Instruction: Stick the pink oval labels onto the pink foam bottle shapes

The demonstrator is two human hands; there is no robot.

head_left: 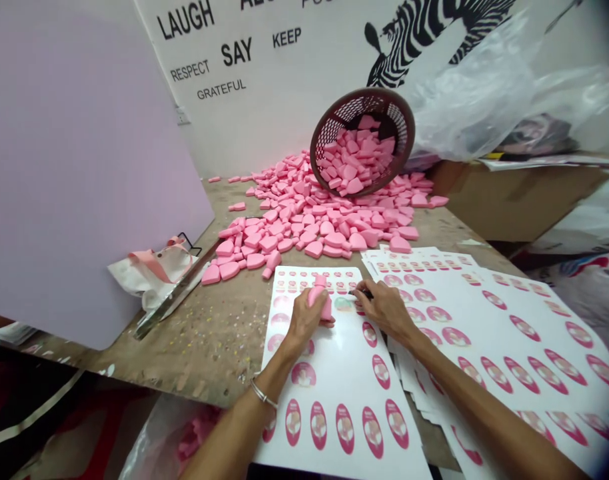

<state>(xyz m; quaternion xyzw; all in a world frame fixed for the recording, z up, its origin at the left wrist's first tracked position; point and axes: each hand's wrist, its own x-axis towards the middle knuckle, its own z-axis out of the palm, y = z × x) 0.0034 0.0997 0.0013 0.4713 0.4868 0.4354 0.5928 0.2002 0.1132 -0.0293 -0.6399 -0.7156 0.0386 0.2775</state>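
Observation:
My left hand [307, 317] is closed around a small pink plastic bottle [320, 293], its neck pointing away from me above the label sheet [342, 363]. My right hand [384, 308] pinches a thin, dark tool [360, 293] whose kind I cannot make out. The tool's tip lies close to a pale green label [343, 304] on the sheet, just right of the bottle. Pink oval and half-round labels run along the sheet's sides and bottom, with smaller ones in rows at the top.
A tipped brown basket [317, 143] spills a heap of pink bottles [304, 213] over the worktable [209, 333]. More label sheets [477, 333] lie stacked on the right. A white pouch [157, 267] sits by a lilac panel [84, 167] on the left; a cardboard box [519, 200] stands back right.

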